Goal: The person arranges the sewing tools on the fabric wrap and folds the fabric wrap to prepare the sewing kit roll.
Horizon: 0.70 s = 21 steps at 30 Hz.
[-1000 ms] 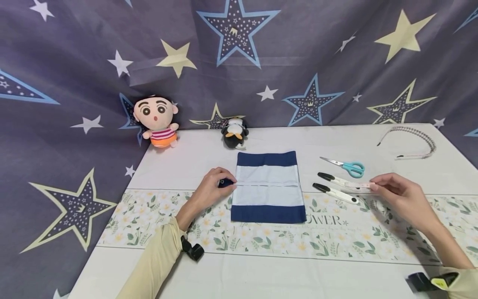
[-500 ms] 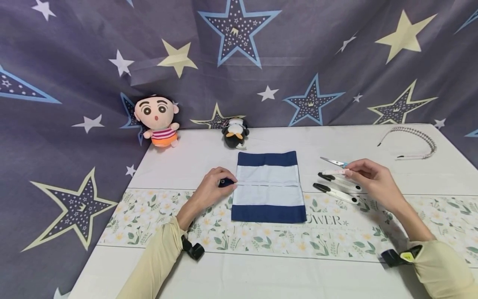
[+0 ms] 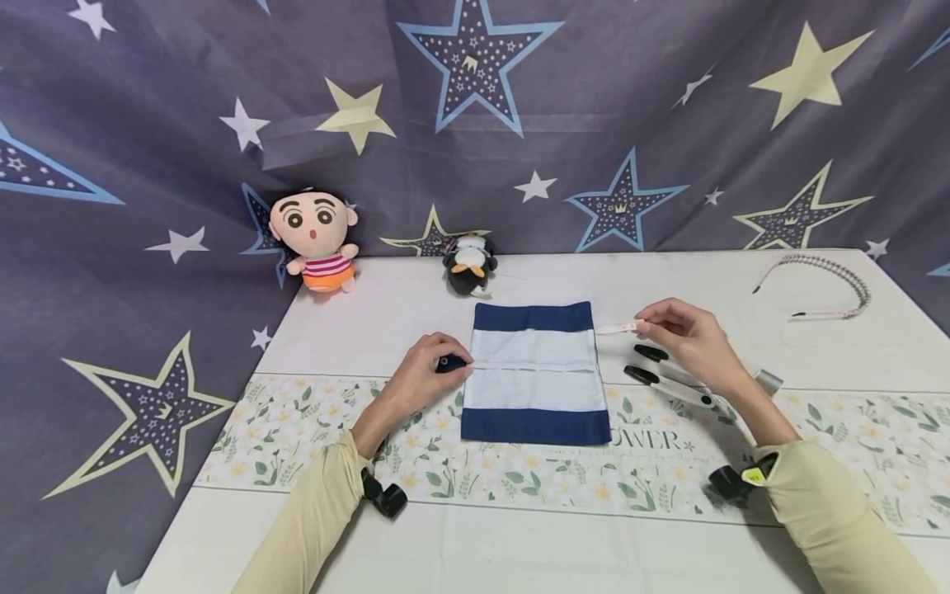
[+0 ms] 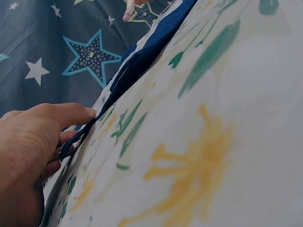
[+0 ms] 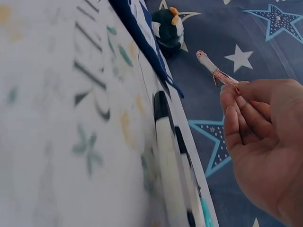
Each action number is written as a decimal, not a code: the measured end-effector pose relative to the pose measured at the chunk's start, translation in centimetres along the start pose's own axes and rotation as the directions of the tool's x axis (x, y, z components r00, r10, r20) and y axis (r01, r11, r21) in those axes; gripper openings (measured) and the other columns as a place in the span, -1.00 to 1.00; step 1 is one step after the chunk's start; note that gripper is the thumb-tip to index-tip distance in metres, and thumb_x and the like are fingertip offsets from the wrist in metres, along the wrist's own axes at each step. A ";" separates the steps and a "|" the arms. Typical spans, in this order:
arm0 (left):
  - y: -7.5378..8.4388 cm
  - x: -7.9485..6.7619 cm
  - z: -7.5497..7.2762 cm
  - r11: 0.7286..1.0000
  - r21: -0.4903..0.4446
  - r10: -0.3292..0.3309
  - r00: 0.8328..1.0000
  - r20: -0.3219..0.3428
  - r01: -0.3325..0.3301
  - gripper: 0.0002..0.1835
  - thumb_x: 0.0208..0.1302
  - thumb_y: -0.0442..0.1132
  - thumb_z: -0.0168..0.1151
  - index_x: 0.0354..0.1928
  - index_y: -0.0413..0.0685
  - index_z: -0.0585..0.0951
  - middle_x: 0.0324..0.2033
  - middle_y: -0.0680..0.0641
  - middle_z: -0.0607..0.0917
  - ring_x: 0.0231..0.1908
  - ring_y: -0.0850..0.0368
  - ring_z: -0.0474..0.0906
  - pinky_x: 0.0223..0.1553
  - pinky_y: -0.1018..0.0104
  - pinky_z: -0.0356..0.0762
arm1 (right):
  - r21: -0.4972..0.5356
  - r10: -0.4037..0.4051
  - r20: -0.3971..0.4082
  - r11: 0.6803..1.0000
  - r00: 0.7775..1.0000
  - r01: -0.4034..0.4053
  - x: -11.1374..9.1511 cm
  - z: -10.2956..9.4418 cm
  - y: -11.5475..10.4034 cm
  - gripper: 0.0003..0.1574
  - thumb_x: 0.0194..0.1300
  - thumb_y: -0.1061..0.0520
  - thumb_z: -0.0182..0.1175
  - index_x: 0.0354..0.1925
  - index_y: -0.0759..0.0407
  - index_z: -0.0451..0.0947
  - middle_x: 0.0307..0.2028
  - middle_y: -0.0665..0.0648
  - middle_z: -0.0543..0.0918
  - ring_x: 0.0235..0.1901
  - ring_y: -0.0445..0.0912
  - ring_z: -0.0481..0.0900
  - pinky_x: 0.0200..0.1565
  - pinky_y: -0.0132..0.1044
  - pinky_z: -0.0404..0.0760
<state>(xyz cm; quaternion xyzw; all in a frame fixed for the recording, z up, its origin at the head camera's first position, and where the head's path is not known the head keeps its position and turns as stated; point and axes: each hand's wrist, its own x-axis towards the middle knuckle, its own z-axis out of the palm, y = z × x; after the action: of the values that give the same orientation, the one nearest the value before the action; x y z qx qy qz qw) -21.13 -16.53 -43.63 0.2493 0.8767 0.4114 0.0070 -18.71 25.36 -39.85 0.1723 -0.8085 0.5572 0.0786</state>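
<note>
**Slim white-and-pink strip (image 3: 619,327) held at right side of flat navy-and-white fabric pouch (image 3: 534,389)**

Strip is pinched at its right end between thumb and fingertips of the right hand (image 3: 690,342); in the right wrist view it is shown raised off the white floral-printed surface (image 3: 519,520). Its long axis runs roughly left-right in the head view, free end pointed left at the upper right edge of the pouch; contact with that edge cannot be told.

Pouch is laid flat between both hands, left of the right hand, slightly longer near-to-far than across. Its middle slit is run left-right, about parallel to the strip. The left edge, by the navy fabric tab (image 3: 451,363), is pinched by the left hand (image 3: 416,379), which is nearer to the pouch. Two white black-capped pens (image 3: 671,388) are left near the right hand.
</note>
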 end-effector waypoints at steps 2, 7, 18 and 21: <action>0.0 0.0 0.0 1.000 -0.004 -0.001 1.000 0.000 0.001 -0.87 0.38 -0.18 0.41 -0.08 0.03 0.78 0.03 0.00 0.62 0.04 -0.01 0.47 -0.03 0.01 0.52 | -0.001 0.005 0.007 1.000 1.000 -0.005 0.5 0.4 -0.2 -0.80 0.51 0.29 0.21 0.00 0.43 0.60 -0.20 0.23 0.74 -0.23 -0.07 0.74 -0.16 -0.35 0.67; 0.0 0.0 0.1 1.000 -0.005 0.004 1.000 -0.005 -0.004 -0.87 0.38 -0.19 0.41 -0.09 0.02 0.78 0.03 -0.01 0.62 0.04 -0.01 0.47 -0.03 0.01 0.53 | 0.016 0.001 0.027 1.000 1.000 -0.001 1.6 1.5 -0.4 -0.80 0.51 0.29 0.21 -0.02 0.44 0.60 -0.21 0.25 0.73 -0.25 -0.02 0.73 -0.21 -0.33 0.66; -0.1 0.1 0.0 1.000 0.001 0.000 1.000 0.004 0.000 -0.86 0.39 -0.18 0.40 -0.08 0.04 0.78 0.04 -0.01 0.62 0.05 -0.01 0.47 -0.03 0.02 0.53 | 0.057 0.026 0.093 0.998 0.995 -0.032 3.7 4.0 -0.7 -0.81 0.50 0.28 0.23 -0.02 0.41 0.62 -0.17 0.36 0.70 -0.22 0.06 0.72 -0.22 -0.26 0.67; -0.1 0.1 0.0 1.000 0.002 -0.002 1.000 0.007 0.002 -0.86 0.39 -0.18 0.40 -0.07 0.04 0.78 0.04 -0.02 0.61 0.04 -0.01 0.47 -0.03 0.02 0.53 | 0.065 0.009 0.115 0.998 0.993 -0.016 4.2 4.7 -0.8 -0.81 0.49 0.30 0.23 -0.01 0.43 0.61 -0.17 0.38 0.70 -0.22 0.07 0.72 -0.17 -0.25 0.68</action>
<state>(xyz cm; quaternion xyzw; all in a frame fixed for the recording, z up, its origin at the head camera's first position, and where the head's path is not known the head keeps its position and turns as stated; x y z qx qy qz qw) -21.24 -16.57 -43.72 0.2501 0.8772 0.4097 0.0102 -21.97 19.97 -39.52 0.2013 -0.7940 0.5731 0.0229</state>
